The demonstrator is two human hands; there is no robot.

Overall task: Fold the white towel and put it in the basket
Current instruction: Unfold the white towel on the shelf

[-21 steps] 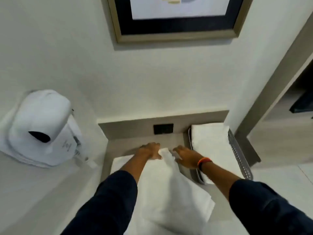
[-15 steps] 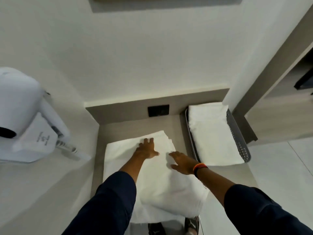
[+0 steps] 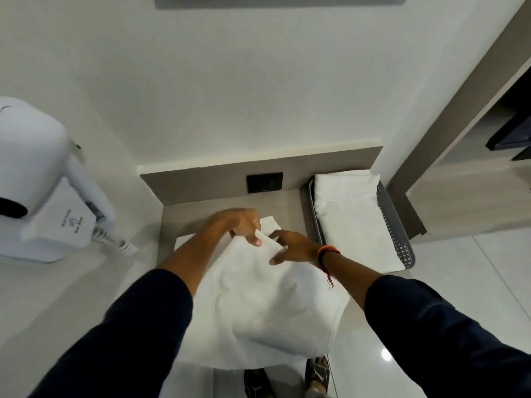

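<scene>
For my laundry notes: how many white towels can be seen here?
2. One white towel lies on the counter under both hands; one folded towel lies in the grey basket at right. More may lie underneath.

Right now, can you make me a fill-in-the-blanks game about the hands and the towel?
1. Both hands, left hand and right hand, are touching the soft ____ cloth towel.
2. The grey perforated plastic basket already has a folded ____ inside.
3. The orange and black wristband is on the ____ wrist.
4. The basket sits to the ____ of the black wall socket.

Missing words: white, towel, right, right
</scene>
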